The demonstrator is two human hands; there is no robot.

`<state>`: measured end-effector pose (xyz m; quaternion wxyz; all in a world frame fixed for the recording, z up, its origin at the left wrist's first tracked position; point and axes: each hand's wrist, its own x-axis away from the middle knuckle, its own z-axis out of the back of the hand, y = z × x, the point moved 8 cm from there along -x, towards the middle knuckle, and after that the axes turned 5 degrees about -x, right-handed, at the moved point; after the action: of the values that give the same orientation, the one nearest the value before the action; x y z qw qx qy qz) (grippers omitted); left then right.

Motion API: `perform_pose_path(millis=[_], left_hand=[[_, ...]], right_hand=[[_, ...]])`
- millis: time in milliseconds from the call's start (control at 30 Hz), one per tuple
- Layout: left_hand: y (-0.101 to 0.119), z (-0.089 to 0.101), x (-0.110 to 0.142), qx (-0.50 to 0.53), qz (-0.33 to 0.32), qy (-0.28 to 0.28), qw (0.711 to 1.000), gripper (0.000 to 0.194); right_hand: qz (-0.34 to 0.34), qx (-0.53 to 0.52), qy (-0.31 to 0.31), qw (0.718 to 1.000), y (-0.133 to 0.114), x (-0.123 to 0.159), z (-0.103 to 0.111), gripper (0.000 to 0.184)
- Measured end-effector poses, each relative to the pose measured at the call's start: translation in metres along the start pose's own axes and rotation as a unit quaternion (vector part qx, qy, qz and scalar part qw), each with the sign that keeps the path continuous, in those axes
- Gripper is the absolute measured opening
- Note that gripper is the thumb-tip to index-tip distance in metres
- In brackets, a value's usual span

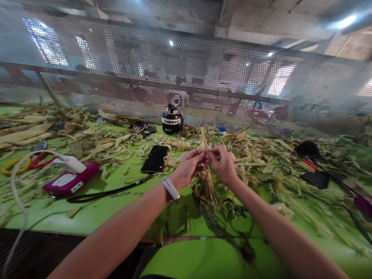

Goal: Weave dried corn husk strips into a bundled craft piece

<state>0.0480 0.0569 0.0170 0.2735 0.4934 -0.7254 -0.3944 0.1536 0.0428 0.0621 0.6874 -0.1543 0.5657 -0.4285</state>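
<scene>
In front of me, my left hand and my right hand meet with fingertips pinched together. Between and behind them is a bundle of dry corn husk, its pale pointed tip rising above the fingers and its brownish, frayed strips hanging below. Both hands are closed at the middle of this bundle. The fingers hide the exact spot they pinch, and any finer strand there is too small to make out. Dark, withered leaves lie beneath the bundle, towards the table's near edge.
Husk scraps litter the green table. Left of my hands are a black phone, a black strap and a magenta power strip with a white cable. Behind stands an open-lidded black bottle before a perforated screen.
</scene>
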Motion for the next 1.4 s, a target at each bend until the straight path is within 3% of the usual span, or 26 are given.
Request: perform_pose_path(millis=[233, 600, 800, 933, 1133, 1400], left_hand=[[0.006, -0.002, 0.000, -0.106, -0.054, -0.004, 0.993, 0.019], [0.009, 0.003, -0.005, -0.242, -0.137, -0.005, 0.960, 0.017], [0.001, 0.006, -0.008, -0.131, -0.069, 0.009, 0.989, 0.013], [0.003, 0.008, -0.007, -0.043, -0.028, 0.025, 0.998, 0.010], [0.002, 0.004, -0.004, 0.007, 0.031, 0.011, 0.999, 0.008], [-0.002, 0.001, -0.003, 0.041, 0.024, 0.007, 0.999, 0.008]], right_hand=[[-0.043, -0.081, -0.019, 0.996, 0.008, 0.000, -0.007, 0.021], [-0.025, -0.052, -0.056, 0.997, 0.010, -0.001, -0.010, 0.018], [-0.018, -0.071, -0.055, 0.996, 0.014, -0.003, -0.007, 0.020], [0.039, -0.037, -0.045, 0.998, 0.006, -0.004, -0.001, 0.016], [0.146, 0.033, -0.044, 0.988, -0.014, -0.002, 0.002, 0.009], [0.094, 0.060, -0.039, 0.993, -0.016, -0.002, 0.002, 0.016]])
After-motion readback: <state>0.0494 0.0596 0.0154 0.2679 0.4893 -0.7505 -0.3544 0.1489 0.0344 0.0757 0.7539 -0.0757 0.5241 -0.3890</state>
